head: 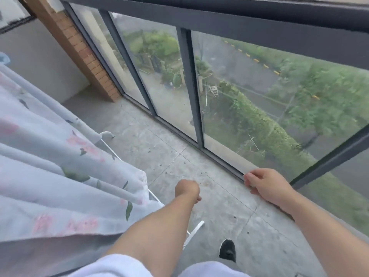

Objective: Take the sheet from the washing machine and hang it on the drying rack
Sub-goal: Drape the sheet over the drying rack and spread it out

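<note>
Found the sheet (60, 176) already draped over the drying rack (87, 126) on the left, with folds and rails running from far left toward near right and ending at a hem corner just left of the left hand (187, 189). Judged that hand the nearer one for any tugging or smoothing: just beside the hem, parted from the cloth by a strip of floor (169, 136). Could not tell its grip: wrist bent away, fingers tucked out of sight, only one tip showing, nothing seen in it. Saw the right hand (265, 186) well off to the right, low by the window (259, 86), fingers loosely curled round nothing, well apart from the sheet. Lost the sheet's left and near parts past the frame edge, so could not judge how evenly hung. Made out only bare rail ends and one white leg of the rack. Glimpsed a black shoe (227, 249) near the bottom.
</note>
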`<move>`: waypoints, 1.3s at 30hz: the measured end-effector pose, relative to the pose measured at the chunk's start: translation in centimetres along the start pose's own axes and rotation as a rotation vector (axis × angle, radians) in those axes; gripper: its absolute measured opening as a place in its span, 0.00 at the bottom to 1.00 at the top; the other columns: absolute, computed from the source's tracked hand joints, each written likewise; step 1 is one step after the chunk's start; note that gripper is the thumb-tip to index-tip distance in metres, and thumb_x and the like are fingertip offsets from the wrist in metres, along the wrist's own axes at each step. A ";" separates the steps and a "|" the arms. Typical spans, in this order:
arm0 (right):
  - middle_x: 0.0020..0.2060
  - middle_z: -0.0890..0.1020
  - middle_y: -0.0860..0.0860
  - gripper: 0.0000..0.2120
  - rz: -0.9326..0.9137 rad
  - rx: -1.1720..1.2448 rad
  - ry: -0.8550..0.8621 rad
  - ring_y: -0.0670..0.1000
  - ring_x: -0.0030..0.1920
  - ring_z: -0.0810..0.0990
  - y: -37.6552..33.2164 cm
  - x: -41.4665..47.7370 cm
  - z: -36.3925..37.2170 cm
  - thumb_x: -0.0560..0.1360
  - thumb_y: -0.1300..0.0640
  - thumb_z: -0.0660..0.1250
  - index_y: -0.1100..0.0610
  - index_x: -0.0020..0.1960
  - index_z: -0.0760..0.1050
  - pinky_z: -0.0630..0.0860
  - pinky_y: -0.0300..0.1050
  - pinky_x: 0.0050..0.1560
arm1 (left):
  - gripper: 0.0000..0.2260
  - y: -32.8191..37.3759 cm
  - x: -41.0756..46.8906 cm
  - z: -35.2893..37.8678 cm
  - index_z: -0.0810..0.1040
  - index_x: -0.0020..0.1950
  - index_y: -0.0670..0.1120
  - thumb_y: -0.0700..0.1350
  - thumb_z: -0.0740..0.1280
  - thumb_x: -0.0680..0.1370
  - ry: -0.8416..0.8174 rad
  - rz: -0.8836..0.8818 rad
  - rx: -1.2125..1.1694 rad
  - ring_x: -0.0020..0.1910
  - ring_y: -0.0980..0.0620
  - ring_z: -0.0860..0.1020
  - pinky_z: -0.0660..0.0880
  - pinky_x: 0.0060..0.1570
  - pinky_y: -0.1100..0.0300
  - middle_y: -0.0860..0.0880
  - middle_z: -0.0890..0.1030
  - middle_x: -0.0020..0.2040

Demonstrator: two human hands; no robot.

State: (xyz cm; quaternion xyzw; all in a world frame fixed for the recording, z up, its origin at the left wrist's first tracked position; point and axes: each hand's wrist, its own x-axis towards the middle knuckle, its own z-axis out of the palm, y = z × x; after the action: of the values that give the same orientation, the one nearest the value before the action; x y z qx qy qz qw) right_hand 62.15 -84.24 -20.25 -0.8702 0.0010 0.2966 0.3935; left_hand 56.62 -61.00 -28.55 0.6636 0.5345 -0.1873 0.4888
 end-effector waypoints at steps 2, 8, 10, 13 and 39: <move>0.42 0.85 0.42 0.11 -0.030 -0.052 -0.033 0.44 0.33 0.83 -2.1 3.1 -0.6 0.82 0.51 0.63 0.51 0.48 0.82 0.77 0.43 0.39 | 0.08 1.5 1.1 -1.0 0.77 0.50 0.39 0.38 0.58 0.79 0.060 0.012 0.040 0.22 0.48 0.76 0.68 0.25 0.64 0.44 0.81 0.32; 0.39 0.83 0.44 0.10 -0.126 -0.154 -0.197 0.41 0.31 0.81 -8.1 11.7 -0.3 0.82 0.53 0.63 0.52 0.47 0.81 0.71 0.38 0.31 | 0.09 4.1 3.9 -5.2 0.78 0.44 0.43 0.39 0.58 0.76 0.254 -0.003 0.182 0.33 0.45 0.84 0.82 0.38 0.56 0.43 0.84 0.33; 0.40 0.83 0.45 0.11 -0.179 -0.194 -0.254 0.42 0.33 0.82 -10.4 14.4 -0.1 0.82 0.53 0.62 0.53 0.46 0.81 0.70 0.37 0.30 | 0.08 4.4 5.5 -6.9 0.77 0.45 0.43 0.39 0.58 0.74 0.312 -0.015 0.186 0.39 0.43 0.85 0.83 0.44 0.52 0.42 0.85 0.38; 0.35 0.82 0.48 0.13 -0.285 -0.328 -0.327 0.40 0.26 0.77 -14.8 18.8 0.0 0.82 0.52 0.62 0.55 0.45 0.81 0.69 0.38 0.30 | 0.12 6.0 5.8 -9.0 0.77 0.51 0.46 0.44 0.56 0.74 0.456 0.011 0.117 0.48 0.42 0.83 0.81 0.50 0.53 0.45 0.84 0.48; 0.42 0.81 0.64 0.18 -0.607 -0.821 -0.789 0.51 0.37 0.70 -50.0 39.7 29.0 0.82 0.55 0.58 0.69 0.58 0.76 0.68 0.45 0.38 | 0.30 4.4 22.0 -35.6 0.68 0.75 0.50 0.45 0.58 0.72 0.288 -0.793 0.651 0.74 0.36 0.59 0.59 0.69 0.41 0.40 0.62 0.77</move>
State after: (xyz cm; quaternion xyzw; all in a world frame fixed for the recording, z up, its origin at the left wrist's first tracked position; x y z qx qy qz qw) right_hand 91.63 -20.60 -21.46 -0.7371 -0.5036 0.4457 0.0657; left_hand 58.66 -18.99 -27.50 0.5469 0.7204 -0.4207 0.0708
